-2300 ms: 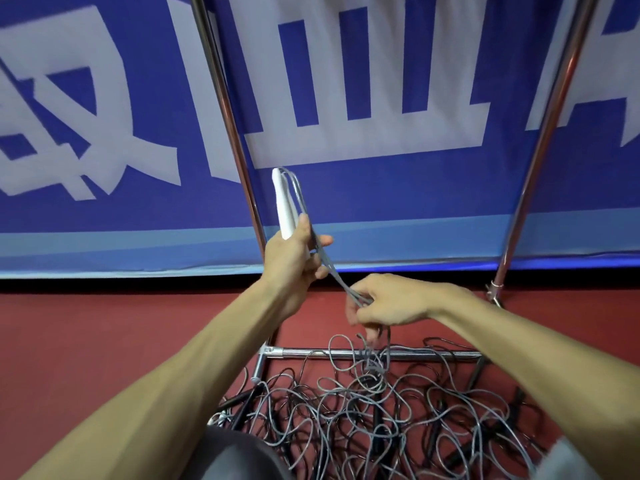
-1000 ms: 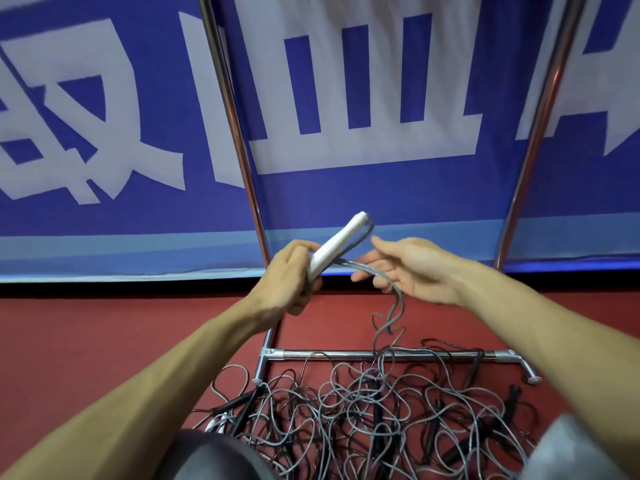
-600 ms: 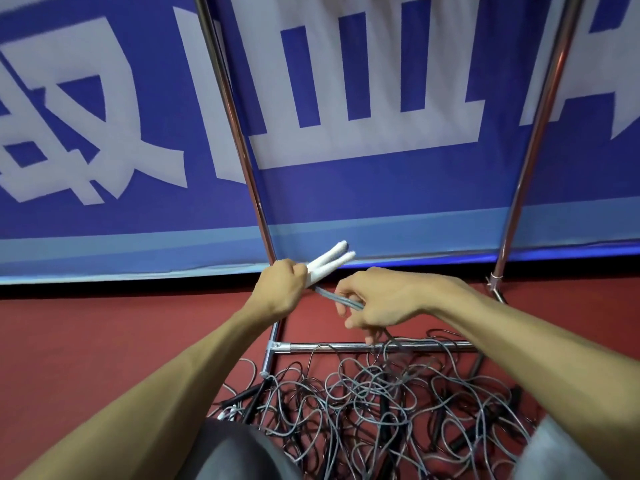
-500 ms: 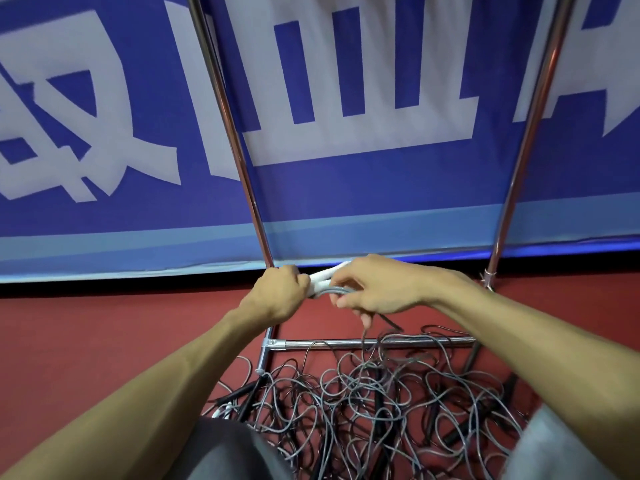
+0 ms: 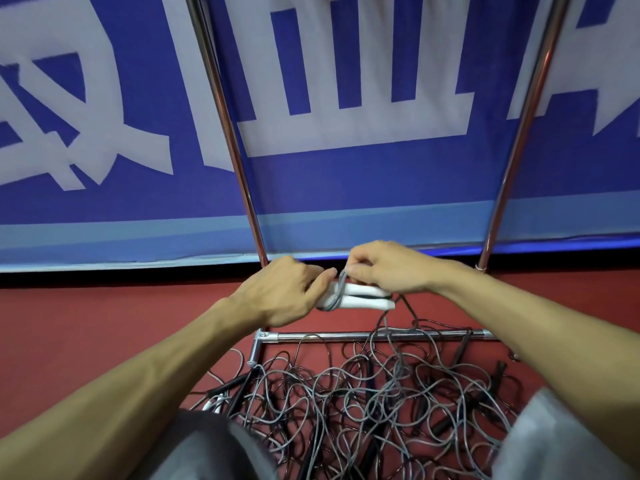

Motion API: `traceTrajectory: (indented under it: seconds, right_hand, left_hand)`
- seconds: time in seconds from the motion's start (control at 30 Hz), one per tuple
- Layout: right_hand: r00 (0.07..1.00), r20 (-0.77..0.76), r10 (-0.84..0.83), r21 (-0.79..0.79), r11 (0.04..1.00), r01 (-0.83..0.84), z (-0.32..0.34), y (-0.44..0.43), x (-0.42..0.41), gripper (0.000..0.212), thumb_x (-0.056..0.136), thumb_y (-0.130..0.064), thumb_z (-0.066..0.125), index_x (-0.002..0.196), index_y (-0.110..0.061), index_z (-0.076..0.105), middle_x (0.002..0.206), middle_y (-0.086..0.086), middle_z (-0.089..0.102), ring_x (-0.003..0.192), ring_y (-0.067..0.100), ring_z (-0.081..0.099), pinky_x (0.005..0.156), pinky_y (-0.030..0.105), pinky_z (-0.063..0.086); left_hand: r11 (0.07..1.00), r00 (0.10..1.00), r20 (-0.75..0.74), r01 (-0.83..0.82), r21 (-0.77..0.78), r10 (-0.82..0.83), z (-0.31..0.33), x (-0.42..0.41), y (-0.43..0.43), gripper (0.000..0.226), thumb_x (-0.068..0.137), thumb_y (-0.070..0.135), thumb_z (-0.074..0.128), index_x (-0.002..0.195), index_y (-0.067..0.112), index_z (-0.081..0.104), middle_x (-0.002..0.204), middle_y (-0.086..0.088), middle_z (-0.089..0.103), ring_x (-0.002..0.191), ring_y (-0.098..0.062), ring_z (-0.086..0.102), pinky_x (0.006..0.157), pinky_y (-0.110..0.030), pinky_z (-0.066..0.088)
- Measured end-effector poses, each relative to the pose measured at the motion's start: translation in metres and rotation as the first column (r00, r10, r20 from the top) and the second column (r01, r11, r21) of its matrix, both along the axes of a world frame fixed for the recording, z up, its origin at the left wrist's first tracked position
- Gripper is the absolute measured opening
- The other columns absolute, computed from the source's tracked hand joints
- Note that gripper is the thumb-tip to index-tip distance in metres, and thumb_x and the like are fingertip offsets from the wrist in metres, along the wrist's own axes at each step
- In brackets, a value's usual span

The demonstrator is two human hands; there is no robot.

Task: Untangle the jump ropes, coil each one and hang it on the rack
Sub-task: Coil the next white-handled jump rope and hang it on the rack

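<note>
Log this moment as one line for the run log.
left hand: grips white handles | right hand: pinches grey cord looped round them | rope pile: tangled on floor

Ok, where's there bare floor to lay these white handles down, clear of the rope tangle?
Bare red floor lies left of the rack's left post, below the banner. A narrower strip runs between the banner and the rack's bottom bar. On your side of that bar the rope tangle crowds everything.
</note>
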State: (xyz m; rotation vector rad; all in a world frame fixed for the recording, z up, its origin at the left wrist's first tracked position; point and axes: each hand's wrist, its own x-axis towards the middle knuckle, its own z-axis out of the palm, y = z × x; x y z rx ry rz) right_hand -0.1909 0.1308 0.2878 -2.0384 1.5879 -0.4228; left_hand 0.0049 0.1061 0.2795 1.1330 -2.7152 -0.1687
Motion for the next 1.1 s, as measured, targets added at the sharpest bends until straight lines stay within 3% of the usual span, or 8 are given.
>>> traceTrajectory:
  seconds: [0.23,0.37,0.5,0.63,0.77,0.87,0.93,1.1]
  right_hand:
    - [0.988,0.063,-0.142,-0.043,0.989,0.145,0.002,-0.004,0.006,0.024,0.099,-0.033,0.048,0.079,-0.024,0.056,0.066,-0.005,0.051,0.056,0.011,0.045,0.053,0.027,0.032]
    - [0.972,0.094,-0.214,-0.062,0.974,0.22,0.002,-0.008,0.005,0.023,0.099,-0.031,0.047,0.082,-0.021,0.058,0.067,-0.006,0.05,0.062,0.014,0.046,0.055,0.028,0.032]
    - [0.987,0.028,-0.155,-0.014,0.988,0.156,0.005,-0.004,-0.001,0.021,0.099,-0.031,0.05,0.085,-0.021,0.061,0.069,-0.01,0.051,0.062,0.008,0.045,0.052,0.021,0.031]
    - [0.967,0.212,-0.141,0.176,0.979,0.104,0.007,-0.002,-0.012,0.028,0.097,-0.036,0.056,0.08,-0.017,0.068,0.062,-0.007,0.058,0.051,0.003,0.049,0.047,0.015,0.035]
    - [0.633,0.694,-0.343,0.394,0.917,0.065,0.014,-0.005,-0.02,0.048,0.1,-0.044,0.042,0.083,-0.008,0.067,0.07,0.005,0.066,0.063,0.016,0.059,0.064,0.023,0.047]
    - [0.411,0.813,-0.413,0.47,0.882,-0.043,0.013,-0.009,-0.02,0.053,0.1,-0.049,0.037,0.085,-0.006,0.065,0.075,0.009,0.068,0.06,0.021,0.058,0.077,0.038,0.048]
    - [0.443,0.803,-0.397,0.479,0.874,-0.085,0.01,-0.011,-0.016,0.05,0.102,-0.043,0.037,0.096,-0.003,0.067,0.084,0.01,0.07,0.061,0.019,0.058,0.068,0.035,0.052]
    - [0.873,0.449,-0.19,0.427,0.904,-0.023,0.0,-0.007,-0.003,0.029,0.099,-0.02,0.054,0.109,0.007,0.059,0.077,0.009,0.067,0.056,0.014,0.057,0.052,0.021,0.048]
  left_hand:
    - [0.988,0.977,-0.171,-0.11,0.106,0.127,0.001,-0.004,0.001,0.057,0.102,0.048,0.026,0.073,0.01,0.058,0.063,-0.002,0.052,0.063,-0.02,0.048,0.066,-0.037,0.04]
    - [0.983,0.976,-0.206,-0.033,0.182,0.07,0.002,-0.004,0.003,0.034,0.088,0.061,0.053,0.082,0.027,0.059,0.074,0.006,0.055,0.068,-0.009,0.049,0.062,-0.026,0.034]
    - [0.981,0.984,-0.177,0.016,0.194,0.019,-0.002,-0.004,0.003,0.019,0.075,0.034,0.065,0.09,0.022,0.061,0.076,0.004,0.057,0.066,-0.012,0.048,0.062,-0.027,0.037]
    - [0.847,0.956,-0.284,0.095,0.523,0.068,0.002,0.003,0.004,0.027,0.07,0.02,0.059,0.096,0.025,0.063,0.068,0.006,0.051,0.059,-0.011,0.042,0.055,-0.023,0.036]
    - [0.595,0.794,-0.509,0.242,0.767,0.333,0.001,0.002,0.0,0.051,0.066,0.008,0.055,0.116,0.011,0.061,0.067,-0.005,0.052,0.056,-0.018,0.04,0.049,-0.022,0.029]
    - [0.483,0.653,-0.584,0.358,0.799,0.482,0.006,0.0,-0.003,0.059,0.069,0.008,0.053,0.128,0.012,0.053,0.072,-0.012,0.055,0.053,-0.02,0.042,0.047,-0.022,0.031]
    - [0.461,0.577,-0.599,0.386,0.799,0.555,0.011,-0.001,-0.004,0.051,0.08,0.008,0.053,0.131,0.015,0.05,0.075,-0.018,0.055,0.051,-0.02,0.042,0.045,-0.023,0.03]
    - [0.576,0.465,-0.619,0.251,0.778,0.633,0.008,-0.002,-0.008,0.022,0.098,0.008,0.039,0.111,0.011,0.056,0.074,-0.016,0.057,0.047,-0.017,0.041,0.047,-0.023,0.03]
